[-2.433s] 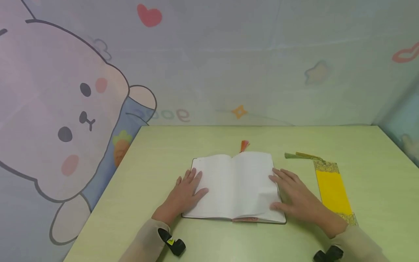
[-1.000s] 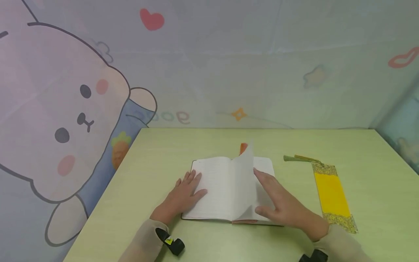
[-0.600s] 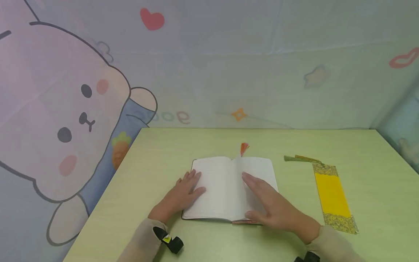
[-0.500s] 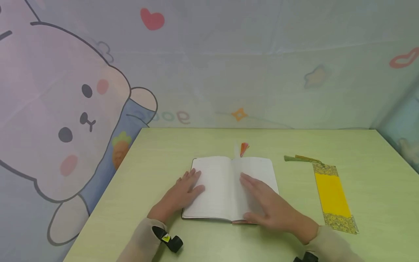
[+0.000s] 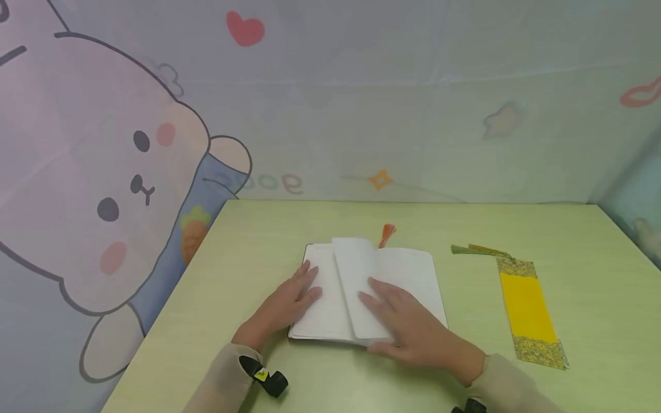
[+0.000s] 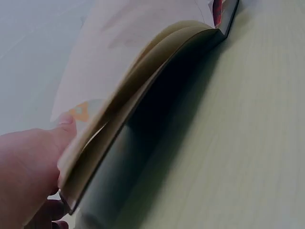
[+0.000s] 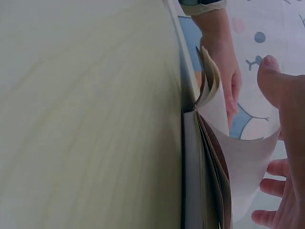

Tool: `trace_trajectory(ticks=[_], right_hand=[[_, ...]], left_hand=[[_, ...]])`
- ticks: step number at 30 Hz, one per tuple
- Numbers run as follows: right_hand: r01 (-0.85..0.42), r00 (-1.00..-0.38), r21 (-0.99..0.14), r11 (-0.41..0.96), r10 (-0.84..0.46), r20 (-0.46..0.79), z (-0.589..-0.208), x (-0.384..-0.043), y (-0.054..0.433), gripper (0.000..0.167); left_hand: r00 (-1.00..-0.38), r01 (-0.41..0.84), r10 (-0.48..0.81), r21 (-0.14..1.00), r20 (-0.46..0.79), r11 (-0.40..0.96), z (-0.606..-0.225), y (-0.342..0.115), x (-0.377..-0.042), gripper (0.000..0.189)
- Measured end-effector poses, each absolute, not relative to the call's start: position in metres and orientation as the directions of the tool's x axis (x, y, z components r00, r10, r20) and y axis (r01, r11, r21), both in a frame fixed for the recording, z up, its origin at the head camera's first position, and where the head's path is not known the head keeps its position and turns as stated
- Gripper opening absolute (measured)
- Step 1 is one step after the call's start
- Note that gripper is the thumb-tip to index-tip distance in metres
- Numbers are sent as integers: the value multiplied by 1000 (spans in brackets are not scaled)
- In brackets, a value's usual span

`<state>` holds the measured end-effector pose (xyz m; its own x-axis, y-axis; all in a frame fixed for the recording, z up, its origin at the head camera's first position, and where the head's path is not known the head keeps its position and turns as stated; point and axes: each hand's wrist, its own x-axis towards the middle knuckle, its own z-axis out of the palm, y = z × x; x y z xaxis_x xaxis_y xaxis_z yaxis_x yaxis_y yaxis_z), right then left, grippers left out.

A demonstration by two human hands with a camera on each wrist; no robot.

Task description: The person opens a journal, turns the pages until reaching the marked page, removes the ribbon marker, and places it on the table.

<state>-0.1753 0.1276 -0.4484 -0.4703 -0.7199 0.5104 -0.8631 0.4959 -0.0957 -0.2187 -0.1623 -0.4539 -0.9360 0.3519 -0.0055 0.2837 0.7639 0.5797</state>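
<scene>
A notebook (image 5: 413, 267) with white pages and a dark cover lies spread on the table. One leaf (image 5: 356, 264) stands curved over toward the left page. My left hand (image 5: 284, 307) grips the notebook's left edge; in the left wrist view the thumb (image 6: 66, 125) lies on the page side, with the other fingers around the cover's edge. Over the right page, my right hand (image 5: 413, 327) has its fingers spread and fingertips at the turning leaf. An orange-pink tassel (image 5: 387, 234) sticks out above the spine. A red patterned strip (image 6: 217, 12) shows at the spine's lower end.
Right of the notebook, a yellow bookmark (image 5: 529, 304) with patterned gold ends lies on the pale green table (image 5: 310, 221). Its green tassel (image 5: 472, 249) points left. A cartoon-printed cloth (image 5: 320, 103) hangs behind the table.
My right hand has moved left from the right page's edge. A leaf has swung from the right side over to the left. The left hand has stayed at the left edge.
</scene>
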Motion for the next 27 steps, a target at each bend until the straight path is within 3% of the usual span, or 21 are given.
trace_trajectory(ticks=[7,27], right_hand=[[-871,-442,-27,491,-757,481,-452,-176,116,76],[-868,-469,-19,497,-806,361,-448,-177,84,82]], left_hand=[[-928,312,372,590,21,745,-454,-164,-217,62],[-944,291,329,522,21,801,-452,-153,-217,81]])
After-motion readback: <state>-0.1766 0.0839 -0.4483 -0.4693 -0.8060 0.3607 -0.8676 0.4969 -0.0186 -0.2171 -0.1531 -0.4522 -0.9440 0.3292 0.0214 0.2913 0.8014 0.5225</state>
